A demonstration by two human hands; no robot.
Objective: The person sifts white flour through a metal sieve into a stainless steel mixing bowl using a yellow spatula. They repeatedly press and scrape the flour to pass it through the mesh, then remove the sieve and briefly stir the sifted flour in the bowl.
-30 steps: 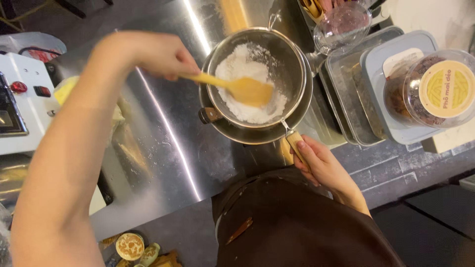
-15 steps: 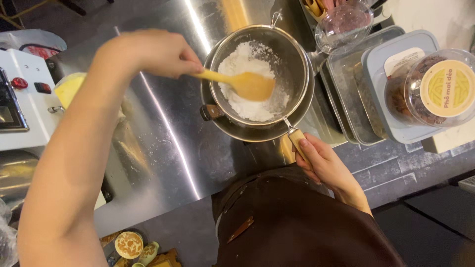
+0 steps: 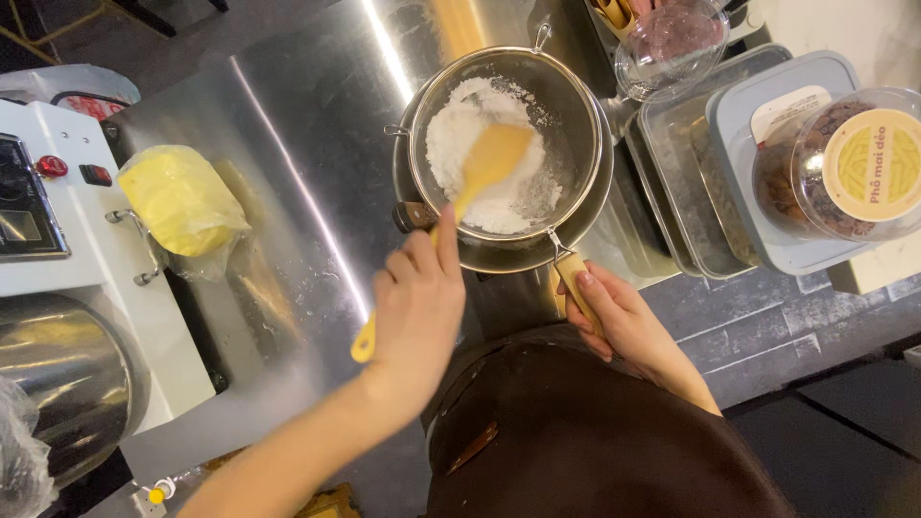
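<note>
while left hand [image 3: 417, 307] fingers grip spatula [image 3: 480, 177] handle, blade rests in sieve [image 3: 506, 144]; right hand [image 3: 619, 321] fingers clasp sieve handle.

A shiny stainless steel bench [image 3: 317, 144] fills the view, its surface dusted in places with white powder. On it, near the middle, sits a metal bowl [image 3: 518, 251] with a mesh sieve [image 3: 576, 125] resting on its rim, and to the left lies a yellow block in clear wrap [image 3: 180, 200], just beside a white machine [image 3: 58, 249]. To the right sit a metal tray [image 3: 672, 192], a grey lidded container [image 3: 767, 144] and, behind them, a clear plastic tub [image 3: 672, 43].
</note>
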